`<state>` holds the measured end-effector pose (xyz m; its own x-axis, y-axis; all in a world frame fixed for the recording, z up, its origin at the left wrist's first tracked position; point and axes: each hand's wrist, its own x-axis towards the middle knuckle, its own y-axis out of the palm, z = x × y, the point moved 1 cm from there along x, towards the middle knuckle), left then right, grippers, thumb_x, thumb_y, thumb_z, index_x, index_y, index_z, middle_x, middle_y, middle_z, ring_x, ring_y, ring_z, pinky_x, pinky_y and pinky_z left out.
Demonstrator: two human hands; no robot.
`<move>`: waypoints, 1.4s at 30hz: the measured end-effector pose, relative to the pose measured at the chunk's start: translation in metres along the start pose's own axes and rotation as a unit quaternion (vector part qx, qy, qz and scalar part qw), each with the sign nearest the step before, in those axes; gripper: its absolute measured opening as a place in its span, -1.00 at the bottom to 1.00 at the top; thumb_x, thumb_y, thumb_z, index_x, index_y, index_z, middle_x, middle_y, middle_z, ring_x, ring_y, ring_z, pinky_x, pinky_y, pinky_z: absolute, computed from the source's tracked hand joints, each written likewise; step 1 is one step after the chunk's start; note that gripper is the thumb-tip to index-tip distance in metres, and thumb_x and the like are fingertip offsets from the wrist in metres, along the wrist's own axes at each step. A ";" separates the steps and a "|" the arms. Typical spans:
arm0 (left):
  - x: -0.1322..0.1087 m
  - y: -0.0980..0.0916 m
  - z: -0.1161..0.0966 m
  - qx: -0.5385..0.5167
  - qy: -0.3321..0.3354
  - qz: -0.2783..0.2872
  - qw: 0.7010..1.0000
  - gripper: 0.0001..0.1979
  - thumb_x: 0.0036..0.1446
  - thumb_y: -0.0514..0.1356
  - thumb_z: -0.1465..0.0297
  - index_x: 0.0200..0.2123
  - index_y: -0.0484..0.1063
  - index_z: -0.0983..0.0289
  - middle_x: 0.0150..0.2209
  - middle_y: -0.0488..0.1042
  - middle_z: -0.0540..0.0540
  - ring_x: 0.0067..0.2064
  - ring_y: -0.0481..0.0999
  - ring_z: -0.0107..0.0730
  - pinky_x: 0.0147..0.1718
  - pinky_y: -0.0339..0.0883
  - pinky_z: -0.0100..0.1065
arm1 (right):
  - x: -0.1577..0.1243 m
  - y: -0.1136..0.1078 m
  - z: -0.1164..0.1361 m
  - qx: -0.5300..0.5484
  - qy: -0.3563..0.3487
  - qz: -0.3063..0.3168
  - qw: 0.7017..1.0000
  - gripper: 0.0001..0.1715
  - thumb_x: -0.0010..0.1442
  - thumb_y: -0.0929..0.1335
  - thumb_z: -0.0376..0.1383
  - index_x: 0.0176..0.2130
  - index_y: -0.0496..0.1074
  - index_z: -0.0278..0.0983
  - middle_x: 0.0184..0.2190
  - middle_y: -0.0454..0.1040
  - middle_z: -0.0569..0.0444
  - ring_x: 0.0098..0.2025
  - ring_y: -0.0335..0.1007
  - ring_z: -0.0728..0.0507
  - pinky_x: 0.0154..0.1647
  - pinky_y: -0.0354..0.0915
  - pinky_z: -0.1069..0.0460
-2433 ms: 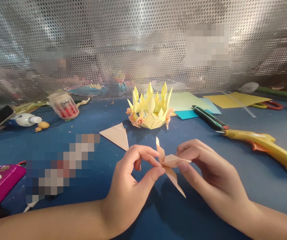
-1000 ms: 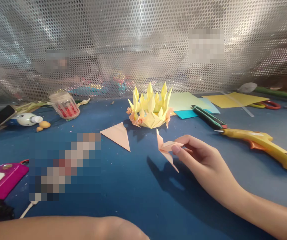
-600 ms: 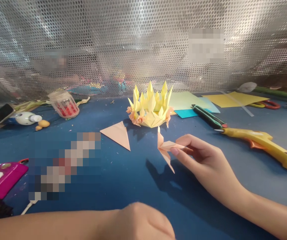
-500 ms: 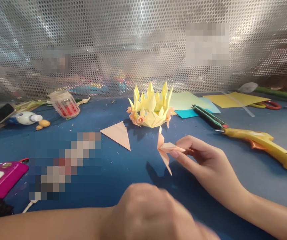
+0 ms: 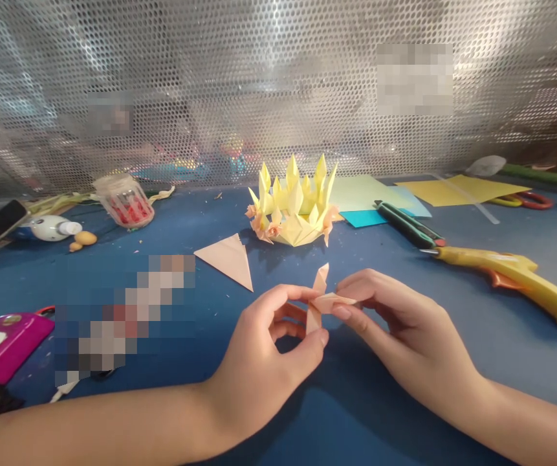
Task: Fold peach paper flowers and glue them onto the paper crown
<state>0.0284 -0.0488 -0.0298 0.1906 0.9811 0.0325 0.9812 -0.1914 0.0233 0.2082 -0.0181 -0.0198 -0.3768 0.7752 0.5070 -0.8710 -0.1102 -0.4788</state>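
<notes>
Between my two hands is a small folded peach paper piece [image 5: 323, 303] with pointed arms. My right hand [image 5: 404, 323] pinches its right-hand point between thumb and fingers. On the other side, my left hand [image 5: 271, 343] has its fingers and thumb closed around the upper and lower arms of the piece. Beyond my hands stands a yellow folded-paper crown shape [image 5: 295, 213] with upright spikes and peach paper flowers round its base. A folded peach paper triangle [image 5: 229, 260] lies flat on the blue table, left of the crown shape.
A yellow glue gun [image 5: 506, 265] and a green-black cutter [image 5: 407, 223] lie right. Yellow paper [image 5: 462, 189], blue paper [image 5: 365, 217] and scissors [image 5: 530, 199] sit behind. At left are a jar [image 5: 125, 200], a white bottle [image 5: 50, 228] and a magenta object [image 5: 11, 349]. Perforated metal [image 5: 259, 84] backs the table.
My left hand, blurred and low in front earlier, has come up and taken hold of the paper piece. The piece has tilted and sits slightly lower; my right hand keeps its pinch.
</notes>
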 end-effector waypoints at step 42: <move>-0.003 0.000 -0.005 0.089 0.026 0.109 0.990 -0.89 0.34 0.11 0.42 -0.17 0.44 0.22 -0.23 0.52 0.02 -0.18 0.49 -0.37 -0.11 0.37 -0.36 | 0.000 -0.001 0.000 -0.030 -0.011 0.059 0.998 -0.72 0.41 0.24 -0.30 -0.36 0.37 -0.20 -0.40 0.41 0.11 -0.37 0.35 -0.03 -0.31 0.30 0.05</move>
<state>0.0274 -0.0522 -0.0251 0.4015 0.9132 0.0691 0.9073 -0.3864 -0.1662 0.2095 -0.0182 -0.0194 -0.4825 0.7457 0.4594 -0.7998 -0.1614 -0.5781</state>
